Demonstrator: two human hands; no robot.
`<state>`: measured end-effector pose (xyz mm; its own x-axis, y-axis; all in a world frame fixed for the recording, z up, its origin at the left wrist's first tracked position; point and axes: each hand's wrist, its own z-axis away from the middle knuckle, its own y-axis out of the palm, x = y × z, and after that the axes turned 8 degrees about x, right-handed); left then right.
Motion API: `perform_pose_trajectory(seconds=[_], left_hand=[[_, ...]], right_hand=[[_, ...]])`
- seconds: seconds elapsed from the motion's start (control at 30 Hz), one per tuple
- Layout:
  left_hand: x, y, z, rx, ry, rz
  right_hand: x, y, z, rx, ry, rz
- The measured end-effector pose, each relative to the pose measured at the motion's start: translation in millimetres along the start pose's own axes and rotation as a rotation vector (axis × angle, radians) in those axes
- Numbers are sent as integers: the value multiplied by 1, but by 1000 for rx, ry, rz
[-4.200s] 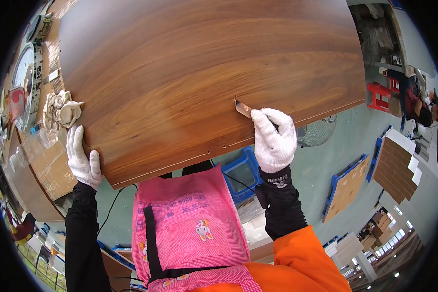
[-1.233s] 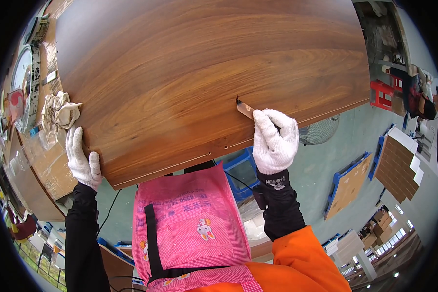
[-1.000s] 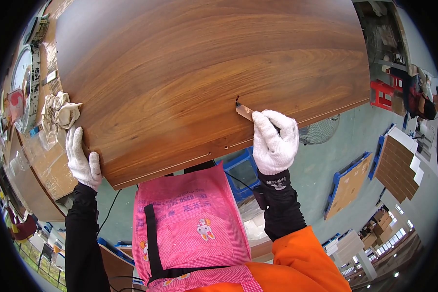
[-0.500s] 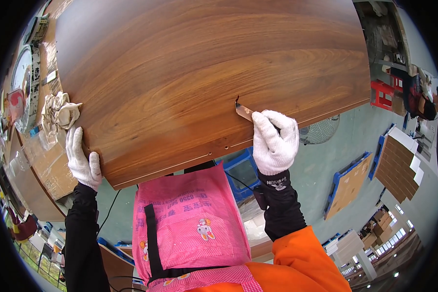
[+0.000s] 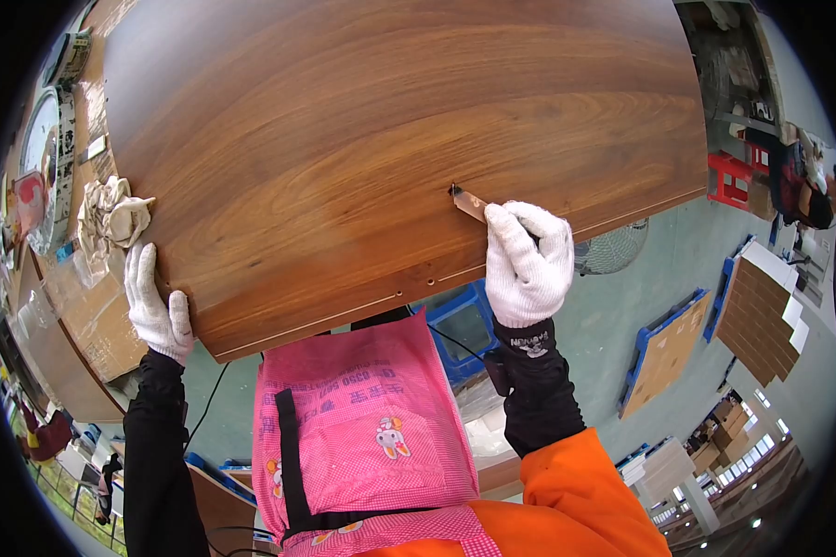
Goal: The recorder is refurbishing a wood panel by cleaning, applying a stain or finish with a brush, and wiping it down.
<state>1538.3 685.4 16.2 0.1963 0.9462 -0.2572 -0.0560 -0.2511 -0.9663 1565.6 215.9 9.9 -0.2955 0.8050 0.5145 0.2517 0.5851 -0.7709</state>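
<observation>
A large brown wood-grain panel [image 5: 344,167] fills the upper middle of the view. My right hand [image 5: 529,263], in a white knit glove, pinches a small flat scraper blade [image 5: 470,203]. Dark paste covers the blade's tip, which meets a small dark mark [image 5: 453,190] on the panel's face. At the panel's near left corner rests my gloved left hand [image 5: 158,302], fingers stretched along the edge and thumb apart, holding nothing. Just beyond those fingertips lies a crumpled cream rag [image 5: 113,213].
Left of the panel are a round tub [image 5: 51,139] and a worn cardboard sheet [image 5: 107,316]. Below the near edge sits a blue crate [image 5: 460,330]. A fan [image 5: 613,249], red stools [image 5: 729,178] and stacked boards [image 5: 757,320] stand on the right. My pink apron [image 5: 362,418] hangs below.
My right hand has shifted slightly farther away, and the blade's angle is a little changed. The dark streak at its tip has become a smaller spot. My left hand stays put.
</observation>
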Motion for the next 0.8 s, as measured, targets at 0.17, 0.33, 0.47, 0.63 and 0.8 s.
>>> perform_pose_trajectory(seconds=[0.17, 0.33, 0.47, 0.63, 0.8], left_hand=[[1, 0, 1, 1, -6, 2], [1, 0, 1, 4, -7, 1], [1, 1, 0, -2, 0, 2], [1, 1, 1, 3, -9, -1], [2, 2, 1, 6, -5, -5]], right_hand=[[0, 0, 0, 4, -8, 35], [1, 0, 1, 3, -1, 11], [2, 0, -3, -12, 5, 50], [2, -4, 2, 19, -23, 9], [-1, 1, 0, -21, -10, 30]])
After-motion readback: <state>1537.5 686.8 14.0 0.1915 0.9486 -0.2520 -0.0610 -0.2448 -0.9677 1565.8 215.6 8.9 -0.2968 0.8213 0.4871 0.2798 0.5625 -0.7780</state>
